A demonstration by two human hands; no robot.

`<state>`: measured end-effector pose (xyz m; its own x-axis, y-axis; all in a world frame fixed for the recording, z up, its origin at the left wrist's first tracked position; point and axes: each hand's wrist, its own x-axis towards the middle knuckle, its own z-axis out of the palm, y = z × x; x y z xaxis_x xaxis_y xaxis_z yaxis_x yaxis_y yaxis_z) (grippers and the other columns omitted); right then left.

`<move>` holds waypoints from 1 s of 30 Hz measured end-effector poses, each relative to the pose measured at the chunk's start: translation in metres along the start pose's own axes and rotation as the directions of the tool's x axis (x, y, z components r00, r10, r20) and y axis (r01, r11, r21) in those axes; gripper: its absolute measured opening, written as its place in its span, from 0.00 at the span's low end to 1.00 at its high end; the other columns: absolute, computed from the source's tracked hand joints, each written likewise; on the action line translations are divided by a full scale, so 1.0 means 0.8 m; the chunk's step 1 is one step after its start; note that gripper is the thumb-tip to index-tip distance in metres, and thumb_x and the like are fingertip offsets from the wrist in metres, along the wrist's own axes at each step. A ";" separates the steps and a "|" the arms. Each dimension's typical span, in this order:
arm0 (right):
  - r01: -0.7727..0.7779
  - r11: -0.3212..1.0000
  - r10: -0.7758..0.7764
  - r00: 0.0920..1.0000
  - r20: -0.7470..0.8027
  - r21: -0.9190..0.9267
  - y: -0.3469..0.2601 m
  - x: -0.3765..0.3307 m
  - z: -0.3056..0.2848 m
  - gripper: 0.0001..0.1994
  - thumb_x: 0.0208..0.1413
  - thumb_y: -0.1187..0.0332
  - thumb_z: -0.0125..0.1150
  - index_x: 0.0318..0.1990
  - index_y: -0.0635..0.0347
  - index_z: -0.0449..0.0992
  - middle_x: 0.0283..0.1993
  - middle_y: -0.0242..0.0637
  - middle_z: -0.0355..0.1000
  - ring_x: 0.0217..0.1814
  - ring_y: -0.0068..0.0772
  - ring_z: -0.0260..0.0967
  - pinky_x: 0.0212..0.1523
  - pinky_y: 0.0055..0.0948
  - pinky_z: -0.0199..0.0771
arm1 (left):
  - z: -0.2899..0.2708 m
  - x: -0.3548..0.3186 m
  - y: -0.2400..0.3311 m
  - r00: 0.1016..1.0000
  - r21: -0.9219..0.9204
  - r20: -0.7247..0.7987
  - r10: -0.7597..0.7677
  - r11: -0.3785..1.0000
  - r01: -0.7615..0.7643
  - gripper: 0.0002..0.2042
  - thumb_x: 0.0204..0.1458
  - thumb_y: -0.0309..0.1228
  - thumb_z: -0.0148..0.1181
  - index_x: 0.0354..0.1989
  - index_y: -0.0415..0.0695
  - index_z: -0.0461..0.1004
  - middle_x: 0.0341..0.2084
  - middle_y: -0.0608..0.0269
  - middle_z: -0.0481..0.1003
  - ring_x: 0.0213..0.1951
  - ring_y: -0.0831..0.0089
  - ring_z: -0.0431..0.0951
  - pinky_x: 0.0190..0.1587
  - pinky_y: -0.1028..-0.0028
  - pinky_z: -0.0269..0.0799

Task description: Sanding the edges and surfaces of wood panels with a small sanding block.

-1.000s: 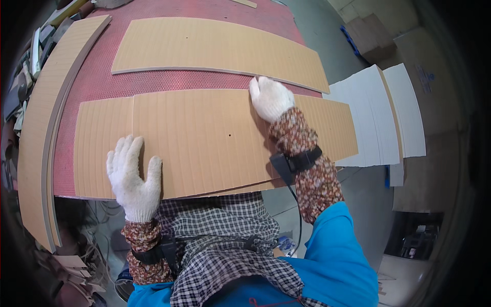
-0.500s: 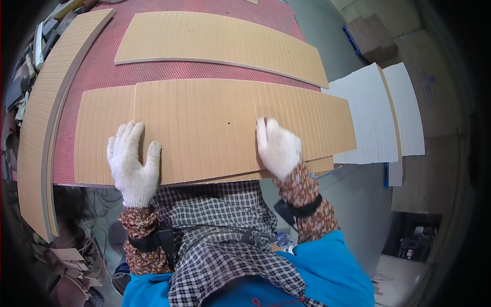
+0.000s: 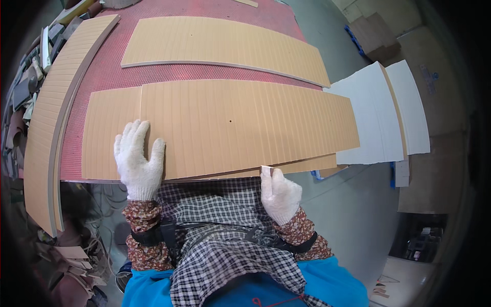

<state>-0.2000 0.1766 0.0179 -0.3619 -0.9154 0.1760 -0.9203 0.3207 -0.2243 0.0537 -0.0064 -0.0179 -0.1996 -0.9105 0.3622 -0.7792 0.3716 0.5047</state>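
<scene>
A long tan grooved board (image 3: 230, 128) lies across the near part of the red counter (image 3: 107, 77), its right end jutting past the counter's right edge. The left hand (image 3: 138, 163), in a white glove, rests flat on the board near the counter's near-left corner, fingers spread wide. The right hand (image 3: 279, 194), also gloved, is at the board's near edge, fingers closed on what seems to be that edge, though the grip is hard to see. A second tan board (image 3: 225, 46) lies toward the far edge. White sheets (image 3: 378, 112) sit beyond the right edge.
</scene>
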 end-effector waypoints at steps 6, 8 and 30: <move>0.017 0.999 -0.014 0.997 0.075 -0.032 -0.006 0.005 -0.005 0.10 0.70 0.65 0.58 0.36 0.61 0.76 0.19 0.40 0.71 0.16 0.39 0.73 0.16 0.36 0.70 | 0.002 0.003 -0.001 0.999 0.002 -0.033 0.011 1.000 -0.011 0.23 0.55 0.34 0.69 0.59 0.41 0.77 0.61 0.47 0.76 0.68 0.50 0.71 0.76 0.52 0.53; 0.131 0.985 -0.126 0.991 0.051 -0.116 -0.002 0.005 -0.009 0.09 0.69 0.66 0.58 0.40 0.62 0.78 0.23 0.40 0.72 0.17 0.37 0.74 0.16 0.36 0.70 | 0.001 0.008 0.006 0.999 -0.066 -0.025 0.021 0.998 -0.022 0.23 0.55 0.33 0.68 0.59 0.40 0.77 0.60 0.47 0.77 0.67 0.50 0.71 0.75 0.51 0.54; 0.053 0.990 -0.016 0.965 0.262 -0.134 -0.020 0.325 0.029 0.14 0.62 0.65 0.55 0.40 0.60 0.87 0.40 0.51 0.84 0.45 0.52 0.85 0.42 0.50 0.86 | -0.002 0.001 0.006 1.000 0.011 0.023 -0.011 1.000 0.010 0.22 0.60 0.31 0.64 0.63 0.38 0.75 0.64 0.45 0.74 0.70 0.49 0.68 0.77 0.51 0.51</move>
<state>-0.2759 -0.0723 0.0455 -0.2955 -0.9522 -0.0774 -0.9497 0.3016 -0.0843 0.0510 -0.0053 -0.0141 -0.2050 -0.9183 0.3386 -0.7876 0.3601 0.4999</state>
